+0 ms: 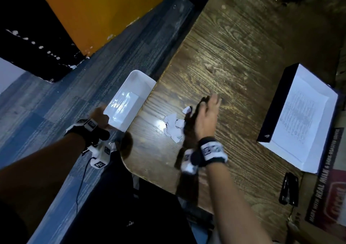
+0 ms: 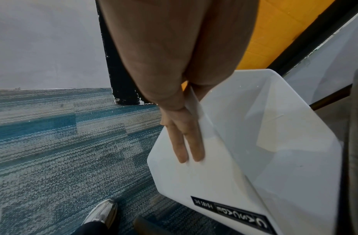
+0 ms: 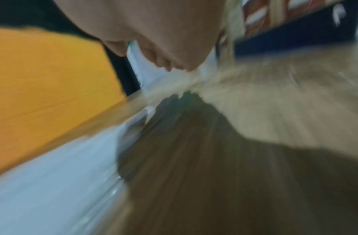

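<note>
White tray (image 1: 137,81) in left hand (image 1: 99,115) seemingly abuts table (image 1: 234,56) edge; scraps (image 1: 173,125) near.

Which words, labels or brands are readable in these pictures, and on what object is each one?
"MADE WITH REAL MILK & DARK-ROASTED" on the dark carton; last word blurred.
Black label on the white tray: upside down, unreadable.
Printed sheet in the box: too small.

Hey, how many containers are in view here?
2: a white bin held by the left hand at the table edge, and an open box lying on its right side. Others may be hidden.
</note>
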A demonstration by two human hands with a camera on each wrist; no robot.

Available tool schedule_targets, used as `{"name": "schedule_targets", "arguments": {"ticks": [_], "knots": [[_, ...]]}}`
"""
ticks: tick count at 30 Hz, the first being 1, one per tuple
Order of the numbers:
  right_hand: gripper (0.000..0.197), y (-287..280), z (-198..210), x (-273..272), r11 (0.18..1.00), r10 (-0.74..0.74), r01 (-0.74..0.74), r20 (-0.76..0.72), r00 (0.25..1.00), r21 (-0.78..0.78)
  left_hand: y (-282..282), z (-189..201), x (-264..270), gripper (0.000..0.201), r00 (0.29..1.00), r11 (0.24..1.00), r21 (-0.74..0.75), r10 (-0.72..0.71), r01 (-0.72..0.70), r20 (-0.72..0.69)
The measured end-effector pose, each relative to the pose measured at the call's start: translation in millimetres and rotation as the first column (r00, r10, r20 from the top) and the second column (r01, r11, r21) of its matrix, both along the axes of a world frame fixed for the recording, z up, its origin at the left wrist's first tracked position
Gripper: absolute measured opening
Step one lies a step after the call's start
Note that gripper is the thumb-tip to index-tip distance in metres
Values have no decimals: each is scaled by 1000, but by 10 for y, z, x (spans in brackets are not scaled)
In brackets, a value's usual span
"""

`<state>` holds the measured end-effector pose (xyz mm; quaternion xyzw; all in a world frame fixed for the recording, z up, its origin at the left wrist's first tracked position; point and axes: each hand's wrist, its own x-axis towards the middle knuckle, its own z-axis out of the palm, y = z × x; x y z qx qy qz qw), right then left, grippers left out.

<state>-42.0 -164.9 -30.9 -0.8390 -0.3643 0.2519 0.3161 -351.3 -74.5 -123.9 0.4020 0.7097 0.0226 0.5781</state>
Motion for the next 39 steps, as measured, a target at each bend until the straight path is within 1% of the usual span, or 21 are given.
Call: {"name": "schedule_targets", "arguments": {"ticks": [3, 4, 5, 7, 9, 11, 13, 17, 20, 22, 24, 25, 27, 28, 29, 31, 33, 34, 36, 37, 39], "knots": [[61, 428, -9, 853, 991, 47, -34, 103, 994, -126, 7, -45, -17, 37, 998, 999, 27, -39, 41, -45], [62, 532, -35, 1050, 977, 97, -72, 120, 988, -201, 6, -80, -17, 31, 999, 999, 6, -41, 41, -21], [62, 605, -77, 1189, 955, 146, -104, 135, 980, -277, -6, -115, -23, 27, 999, 999, 13, -32, 32, -11], [64, 666, -171, 1326, 906, 232, -148, 172, 957, -397, -11, -166, -32, 40, 999, 999, 34, -22, 23, -47], [67, 656, -230, 1273, 870, 309, -182, 220, 925, -458, -16, -148, 8, 44, 1000, 1000, 27, 10, -10, -15], [69, 559, -272, 1080, 864, 363, -236, 225, 904, -446, -8, -144, 38, 47, 1000, 999, 32, -9, 10, -23], [71, 380, -284, 798, 847, 457, -342, 227, 860, -407, 6, -158, 30, 52, 997, 997, 51, -61, 64, -49], [72, -37, -260, 242, 758, 622, -520, 199, 757, -393, 39, -154, 16, 56, 996, 995, 54, -88, 89, -14], [69, -259, -192, -23, 720, 664, -596, 102, 741, -354, 57, -96, -1, 58, 987, 1000, 4, -11, 11, 163], [62, -353, -120, -95, 717, 669, -642, 7, 743, -272, 74, -66, -7, 57, 982, 1000, -6, 21, -21, 189], [58, -419, -71, -55, 764, 625, -614, -12, 781, -200, 69, -85, -39, 59, 988, 1000, 22, -7, 3, 154], [58, -443, -77, -3, 821, 553, -539, 31, 832, -187, 75, -83, -51, 60, 983, 1000, 20, 14, -18, 182], [60, -448, -121, 75, 928, 321, -290, 107, 941, -235, 69, -98, -88, 61, 978, 1000, 17, 3, -6, 211], [62, -429, -135, 57, 934, 240, -196, 120, 963, -299, 72, -126, -107, 61, 978, 1000, 20, -1, -3, 207], [64, -414, -136, -23, 915, 226, -167, 125, 966, -368, 70, -138, -129, 59, 972, 1000, 13, 12, -16, 235], [68, -436, -130, -269, 868, 337, -272, 93, 937, -415, 65, -163, -160, 47, 969, 1000, 30, -15, 8, 247], [66, -425, -73, -385, 873, 384, -362, 2, 923, -327, 63, -167, -154, 51, 980, 998, 59, -44, 33, 195], [63, -356, -45, -326, 900, 362, -353, -11, 932, -257, 61, -168, -131, 55, 987, 1000, 21, -20, 17, 157], [61, -80, -16, -45, 947, 294, -281, 65, 953, -158, 46, -135, -109, 57, 998, 999, -13, 30, -29, 61], [61, 100, -7, 138, 953, 283, -267, 107, 953, -145, 28, -119, -94, 55, 1000, 1000, 8, 3, -3, 17], [63, 467, -59, 504, 934, 319, -287, 135, 938, -213, 25, -99, -69, 45, 998, 997, 50, -66, 66, 1]]}}
